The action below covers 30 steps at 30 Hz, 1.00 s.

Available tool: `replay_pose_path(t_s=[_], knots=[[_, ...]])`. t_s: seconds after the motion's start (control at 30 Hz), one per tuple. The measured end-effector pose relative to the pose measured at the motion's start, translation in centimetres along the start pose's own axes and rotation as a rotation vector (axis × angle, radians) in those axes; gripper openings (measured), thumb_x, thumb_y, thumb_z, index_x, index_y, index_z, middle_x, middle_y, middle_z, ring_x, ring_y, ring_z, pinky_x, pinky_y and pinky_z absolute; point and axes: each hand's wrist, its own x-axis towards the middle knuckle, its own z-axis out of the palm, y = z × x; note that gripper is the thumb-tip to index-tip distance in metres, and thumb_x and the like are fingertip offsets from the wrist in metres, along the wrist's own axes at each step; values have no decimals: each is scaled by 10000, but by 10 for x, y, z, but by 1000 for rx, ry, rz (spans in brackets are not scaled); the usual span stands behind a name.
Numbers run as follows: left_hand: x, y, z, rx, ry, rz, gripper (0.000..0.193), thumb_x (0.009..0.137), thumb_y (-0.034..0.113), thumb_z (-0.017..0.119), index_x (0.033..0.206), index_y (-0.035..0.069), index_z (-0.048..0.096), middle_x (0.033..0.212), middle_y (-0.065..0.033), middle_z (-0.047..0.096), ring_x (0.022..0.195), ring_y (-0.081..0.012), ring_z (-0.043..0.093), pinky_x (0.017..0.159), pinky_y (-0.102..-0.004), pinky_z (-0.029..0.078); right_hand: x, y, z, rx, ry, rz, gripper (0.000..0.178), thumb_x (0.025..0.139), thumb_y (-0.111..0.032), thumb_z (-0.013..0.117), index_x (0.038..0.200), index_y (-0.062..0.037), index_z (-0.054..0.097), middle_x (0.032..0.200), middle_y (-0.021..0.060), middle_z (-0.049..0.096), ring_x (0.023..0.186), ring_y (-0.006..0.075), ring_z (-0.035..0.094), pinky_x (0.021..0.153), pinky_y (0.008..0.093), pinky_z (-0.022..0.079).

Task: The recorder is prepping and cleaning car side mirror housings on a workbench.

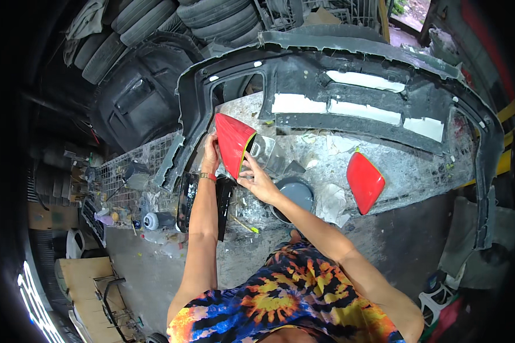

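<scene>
A glossy red car tail light, pointed at its upper end and edged in yellow-green, is held up over the bench between my two hands. My left hand is closed on its left side, the fingers partly hidden behind it. On the lower right edge, my right hand grips it with bent fingers. A second red tail light, similar in shape and edging, lies on the dusty bench to the right. Just beside my right forearm sits a dark round tub.
A large black car bumper with white patches arches across the bench. Clear plastic containers lie behind my right hand. Black strips lean at the bench's front, near a white-capped bottle. Stacked tyres fill the back.
</scene>
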Motion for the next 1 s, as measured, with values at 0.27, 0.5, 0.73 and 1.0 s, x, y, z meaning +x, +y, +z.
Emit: replay_pose_path(t_s=[0.27,0.5,0.73,1.0], knots=[[-19,0,18,23,-58,-92,387,921,350,461,1136,57,594,1126,-55,620,1070,-164,539,966,-328,383,21,-6,-33,-43,48,-38,691,856,-74,623,1442,-18,259,1268,158,542,939,204,631,823,338,502],[-27,-12,10,-159,-40,-148,307,928,270,541,1133,49,598,1124,-60,618,1055,-160,547,968,-313,402,43,-10,-38,18,-25,111,645,869,-85,619,1422,-7,297,1128,128,600,836,179,632,691,299,521],[-29,-30,-1,-333,-78,-114,385,894,204,639,1211,18,524,1157,-76,595,1081,-162,548,979,-311,405,53,-14,-39,-69,33,247,623,854,-53,619,1389,21,309,869,103,578,607,165,629,439,254,498],[-45,-28,-1,-225,0,-62,597,872,164,658,1363,-11,366,1229,-130,555,1143,-203,512,1019,-333,373,61,-9,-44,-163,-2,243,446,857,-32,590,1268,16,422,812,101,595,574,165,633,416,251,489]])
